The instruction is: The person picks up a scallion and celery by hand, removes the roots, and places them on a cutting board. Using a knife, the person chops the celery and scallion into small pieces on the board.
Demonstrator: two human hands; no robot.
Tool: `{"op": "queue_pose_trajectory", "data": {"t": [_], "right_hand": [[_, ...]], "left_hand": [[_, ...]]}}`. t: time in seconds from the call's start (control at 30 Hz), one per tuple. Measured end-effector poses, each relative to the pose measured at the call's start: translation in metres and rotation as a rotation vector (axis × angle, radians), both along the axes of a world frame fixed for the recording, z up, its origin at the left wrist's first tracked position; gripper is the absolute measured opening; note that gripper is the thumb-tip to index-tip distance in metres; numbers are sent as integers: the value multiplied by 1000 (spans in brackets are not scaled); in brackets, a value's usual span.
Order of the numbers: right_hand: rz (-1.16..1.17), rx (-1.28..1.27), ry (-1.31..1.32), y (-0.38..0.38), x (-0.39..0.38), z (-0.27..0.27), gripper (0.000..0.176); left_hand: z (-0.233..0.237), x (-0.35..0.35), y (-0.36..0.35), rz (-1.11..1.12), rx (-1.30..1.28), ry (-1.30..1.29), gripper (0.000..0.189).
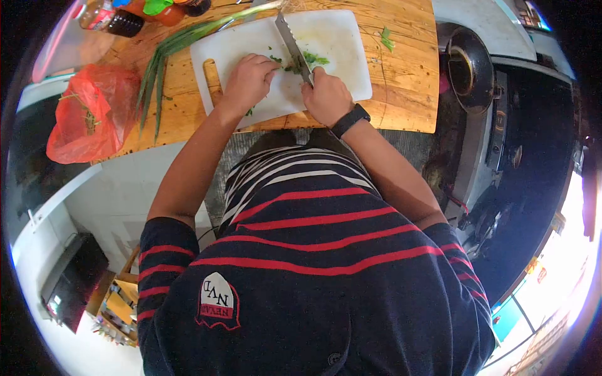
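Note:
On a white cutting board (342, 37) lie chopped green herbs (317, 59), with more scraps beside the blade. My right hand (329, 97) is wrapped round the handle of a knife (290, 42), whose blade points away from me and rests at the greens. To the left of the blade, my left hand (251, 78) has its fingers curled down onto the board. Bits of green show at its fingertips and below its wrist; most of what it grips is hidden under the hand.
Long scallions (188, 41) lie along the board's left side on the wooden table (401, 94). A red plastic bag (94, 116) hangs at the left edge. Sauce bottles (116, 20) stand at the back left. A green leaf (387, 39) lies right of the board; a wok (469, 69) is beyond.

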State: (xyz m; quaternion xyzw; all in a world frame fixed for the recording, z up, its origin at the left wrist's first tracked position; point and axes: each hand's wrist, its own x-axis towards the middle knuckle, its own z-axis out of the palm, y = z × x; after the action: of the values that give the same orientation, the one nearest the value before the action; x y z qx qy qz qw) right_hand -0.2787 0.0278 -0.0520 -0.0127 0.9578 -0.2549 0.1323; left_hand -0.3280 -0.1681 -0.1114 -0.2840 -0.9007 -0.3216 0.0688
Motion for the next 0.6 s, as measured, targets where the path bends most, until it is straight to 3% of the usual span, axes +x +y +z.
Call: {"op": "queue_pose_trajectory", "data": {"t": [0.27,0.6], "right_hand": [[20,-43,40,1,0,6,29],[68,-66,58,-6,-1,12,29]], "left_hand": [[-2,-3,9,50,12,-66,8],[-8,-10,6,-72,-20,19,9]]}}
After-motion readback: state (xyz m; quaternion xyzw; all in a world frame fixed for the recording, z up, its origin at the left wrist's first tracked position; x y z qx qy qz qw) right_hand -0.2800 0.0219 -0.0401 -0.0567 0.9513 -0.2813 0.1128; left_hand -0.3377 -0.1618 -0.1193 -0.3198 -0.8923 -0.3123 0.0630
